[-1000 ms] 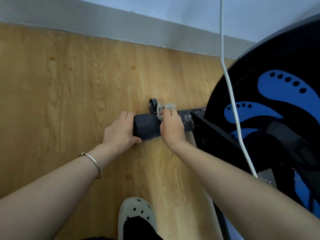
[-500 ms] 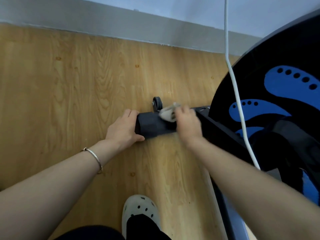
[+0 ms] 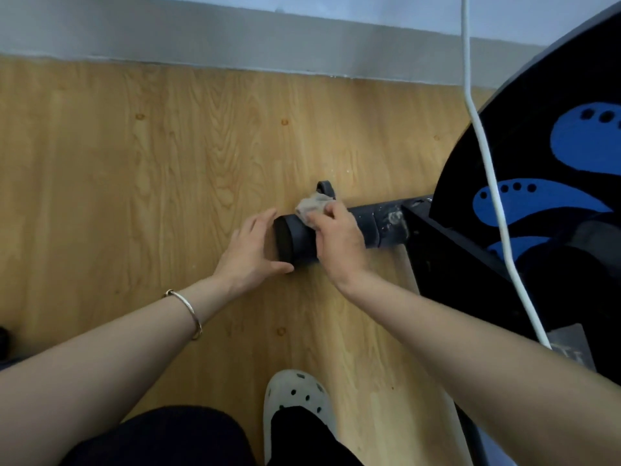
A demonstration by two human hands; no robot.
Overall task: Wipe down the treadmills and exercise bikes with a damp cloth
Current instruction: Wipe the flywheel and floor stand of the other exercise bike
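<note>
while the right hand (image 3: 339, 243) clutches a grey cloth (image 3: 311, 205) against the bike's dark base bar (image 3: 299, 242), the left hand (image 3: 250, 250) rests loose-fingered at its end.

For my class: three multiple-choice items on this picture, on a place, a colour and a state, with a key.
1. Where is the cloth? A on the floor; B on the bike's base bar, under the right hand; C hanging on the wall.
2. What colour are the shapes on the black wheel cover? A red; B green; C blue.
3. How is the left hand? A open, fingers straight, at the bar's end; B a closed fist; C pinching a sponge.
Key: 1 B, the right hand presses it onto the bar; 2 C, blue patches on black; 3 A, fingers extended by the bar's end.
</note>
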